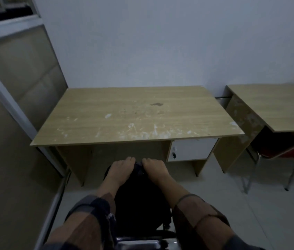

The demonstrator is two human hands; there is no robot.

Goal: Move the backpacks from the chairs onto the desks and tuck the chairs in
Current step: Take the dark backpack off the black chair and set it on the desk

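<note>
A black backpack point(139, 201) sits below me in front of the wooden desk point(139, 114), on a chair whose metal frame point(142, 242) shows at the bottom edge. My left hand point(122, 169) and my right hand point(154, 170) both grip the top of the backpack, side by side. The desk top is bare, with white scratches and a dark stain. Most of the chair is hidden by the backpack and my arms.
A second wooden desk point(277, 107) stands to the right, with a red chair point(286, 152) on metal legs partly under it. A white drawer front with a lock point(191, 149) sits under the near desk. A framed partition point(16, 105) runs along the left.
</note>
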